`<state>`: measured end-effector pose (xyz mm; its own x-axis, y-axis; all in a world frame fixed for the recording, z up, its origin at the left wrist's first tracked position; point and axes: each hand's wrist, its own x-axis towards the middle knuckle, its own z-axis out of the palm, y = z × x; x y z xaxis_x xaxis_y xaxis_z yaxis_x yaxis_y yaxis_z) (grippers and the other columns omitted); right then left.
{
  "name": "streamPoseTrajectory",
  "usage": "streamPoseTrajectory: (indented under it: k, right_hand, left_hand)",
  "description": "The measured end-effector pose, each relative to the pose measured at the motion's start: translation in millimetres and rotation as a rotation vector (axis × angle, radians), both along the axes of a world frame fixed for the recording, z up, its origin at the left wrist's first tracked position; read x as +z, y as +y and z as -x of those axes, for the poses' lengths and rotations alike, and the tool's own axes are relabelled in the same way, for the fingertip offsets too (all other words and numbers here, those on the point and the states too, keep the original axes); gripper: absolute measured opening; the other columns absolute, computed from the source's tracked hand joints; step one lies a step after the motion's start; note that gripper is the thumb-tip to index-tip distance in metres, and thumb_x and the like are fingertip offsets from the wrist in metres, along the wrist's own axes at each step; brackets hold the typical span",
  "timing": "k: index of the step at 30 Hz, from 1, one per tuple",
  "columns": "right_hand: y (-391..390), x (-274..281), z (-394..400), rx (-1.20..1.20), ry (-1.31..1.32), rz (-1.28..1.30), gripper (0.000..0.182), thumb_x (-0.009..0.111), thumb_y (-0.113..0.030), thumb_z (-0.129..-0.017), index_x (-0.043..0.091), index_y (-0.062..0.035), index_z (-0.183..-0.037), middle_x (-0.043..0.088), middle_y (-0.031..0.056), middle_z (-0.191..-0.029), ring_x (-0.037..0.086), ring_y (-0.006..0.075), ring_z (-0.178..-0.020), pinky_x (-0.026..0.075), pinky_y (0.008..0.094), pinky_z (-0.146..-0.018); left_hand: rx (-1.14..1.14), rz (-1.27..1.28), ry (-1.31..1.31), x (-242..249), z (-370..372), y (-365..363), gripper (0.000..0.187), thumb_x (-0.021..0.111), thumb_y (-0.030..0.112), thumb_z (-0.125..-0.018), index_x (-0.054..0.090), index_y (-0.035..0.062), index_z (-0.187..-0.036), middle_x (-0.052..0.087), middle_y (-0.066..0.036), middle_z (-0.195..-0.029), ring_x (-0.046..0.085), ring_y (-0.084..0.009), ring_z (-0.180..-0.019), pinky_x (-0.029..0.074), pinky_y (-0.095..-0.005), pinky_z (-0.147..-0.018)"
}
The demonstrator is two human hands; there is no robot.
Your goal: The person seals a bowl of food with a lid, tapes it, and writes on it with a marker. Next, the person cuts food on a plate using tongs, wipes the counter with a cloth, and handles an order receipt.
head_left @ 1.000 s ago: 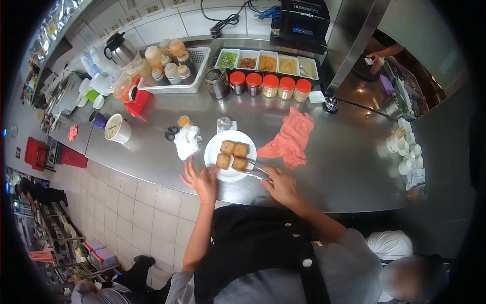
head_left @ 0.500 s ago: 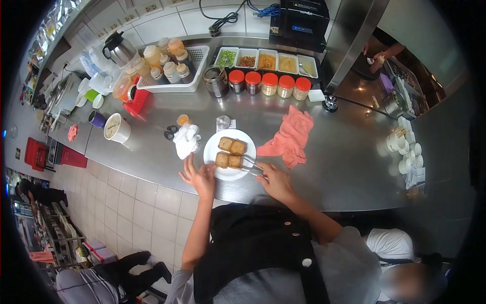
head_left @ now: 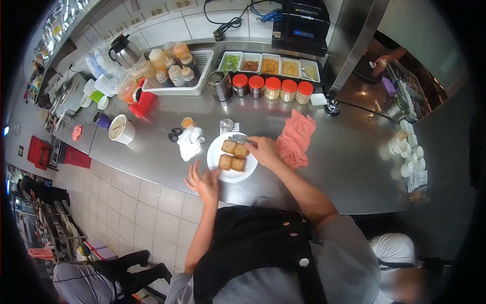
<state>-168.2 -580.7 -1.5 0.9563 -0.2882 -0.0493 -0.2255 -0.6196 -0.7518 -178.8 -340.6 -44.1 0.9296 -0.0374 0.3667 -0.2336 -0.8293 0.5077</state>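
Observation:
Several browned square pieces that look like toast (head_left: pixel 231 162) lie in two rows on a round white plate (head_left: pixel 213 151). My right hand (head_left: pixel 264 150) is closed around metal tongs (head_left: pixel 239 139), whose tips reach over the far row at the plate's back edge. At the plate's near left rim is my left hand (head_left: pixel 205 185), its thumb right at the rim and its other fingers spread. A crumpled white cloth (head_left: pixel 190 144) sits just left of the plate, and a pink cloth (head_left: pixel 296 137) lies to the right.
Behind the plate stand red-lidded jars (head_left: pixel 273 87) and a rack of topping trays (head_left: pixel 270 64). A white basket (head_left: pixel 203 71) holds sauce bottles. Scissors (head_left: pixel 175 134) and a white tub (head_left: pixel 122 129) are on the left. Another person (head_left: pixel 392 253) is at lower right.
My right hand has moved the tongs from the plate's right side to its far edge, over the back row. My left hand stays at the near left rim.

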Motion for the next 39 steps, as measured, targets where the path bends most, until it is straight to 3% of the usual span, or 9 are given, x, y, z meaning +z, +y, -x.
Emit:
streamPoseTrajectory:
  k: [6,8,12,13,15,20,24,28,39]
  right_hand:
    - [5,-12,-20,0.095,0.116,-0.034,0.036,0.062,-0.039,-0.085,0.072,-0.013,-0.107,0.07,0.0176,-0.096,0.068,0.0339,-0.088,0.052,0.0442,-0.076]
    - [4,-14,-17,0.128,0.145,-0.058,0.036,0.062,-0.039,-0.085,0.072,-0.0129,-0.107,0.07,0.0176,-0.097,0.068,0.0339,-0.089,0.052,0.0441,-0.077]
    - [-8,-4,1,0.024,0.05,-0.064,0.036,0.062,-0.039,-0.086,0.072,-0.0113,-0.107,0.071,0.0158,-0.092,0.068,0.0344,-0.085,0.052,0.0416,-0.074]
    - [-14,-1,6,0.007,0.061,-0.074,0.035,0.062,-0.038,-0.086,0.072,-0.0105,-0.107,0.071,0.0158,-0.09,0.068,0.0342,-0.084,0.052,0.041,-0.073]
    - [-18,-3,20,0.011,0.037,-0.068,0.034,0.062,-0.037,-0.087,0.072,-0.0099,-0.106,0.07,0.0158,-0.088,0.068,0.0336,-0.082,0.052,0.0406,-0.071]
    - [-27,23,59,-0.001,-0.161,0.043,0.031,0.064,-0.032,-0.086,0.071,-0.0101,-0.107,0.07,0.0142,-0.08,0.068,0.0297,-0.073,0.051,0.0403,-0.065]
    - [-33,64,94,0.179,0.052,0.251,0.027,0.064,-0.03,-0.084,0.071,-0.0111,-0.102,0.068,0.0112,-0.075,0.067,0.0296,-0.07,0.051,0.0417,-0.064]
    - [-2,41,105,0.227,0.02,0.286,0.032,0.062,-0.03,-0.084,0.068,-0.0086,-0.107,0.069,0.013,-0.087,0.067,0.0328,-0.077,0.051,0.0457,-0.071]
    - [-22,38,65,-0.04,-0.051,0.01,0.039,0.065,-0.038,-0.087,0.069,-0.0046,-0.106,0.07,0.0138,-0.084,0.068,0.0313,-0.076,0.052,0.0412,-0.069]
  left_hand:
    - [0.083,0.001,0.021,-4,7,32,0.013,0.071,0.026,-0.083,0.073,0.0129,-0.086,0.044,-0.008,-0.143,0.031,-0.0315,-0.139,0.008,-0.06,-0.112]
    - [0.294,0.054,-0.097,-26,-12,63,0.025,0.069,0.028,-0.085,0.068,0.0133,-0.106,0.04,-0.011,-0.145,0.034,-0.0354,-0.135,0.012,-0.0601,-0.111]
    - [0.862,0.048,0.083,-63,-81,125,0.055,0.06,0.035,-0.092,0.041,0.0142,-0.139,0.033,-0.022,-0.144,0.041,-0.0426,-0.126,0.027,-0.0579,-0.106]
    - [0.867,0.052,0.083,-60,-94,130,0.055,0.06,0.035,-0.092,0.041,0.0142,-0.139,0.033,-0.022,-0.144,0.041,-0.0426,-0.126,0.027,-0.0579,-0.106]
    - [0.953,0.472,0.262,-58,-110,129,0.057,0.053,0.036,-0.096,0.033,0.0137,-0.143,0.035,-0.025,-0.141,0.043,-0.042,-0.125,0.037,-0.0546,-0.1]
    - [0.976,0.297,0.234,-60,-109,108,0.054,0.05,0.035,-0.097,0.033,0.0129,-0.143,0.038,-0.025,-0.139,0.047,-0.0412,-0.121,0.043,-0.0521,-0.096]
    - [0.962,0.233,0.158,-60,-106,107,0.054,0.051,0.036,-0.096,0.034,0.0146,-0.143,0.044,-0.025,-0.132,0.051,-0.0418,-0.114,0.045,-0.0519,-0.093]
    - [0.961,0.258,0.207,-58,-105,108,0.05,0.051,0.033,-0.097,0.035,0.0144,-0.142,0.039,-0.025,-0.136,0.049,-0.0412,-0.118,0.044,-0.0514,-0.093]
    - [0.974,0.26,0.237,-55,-108,106,0.049,0.052,0.034,-0.097,0.036,0.0159,-0.14,0.041,-0.025,-0.135,0.052,-0.0428,-0.113,0.047,-0.0515,-0.089]
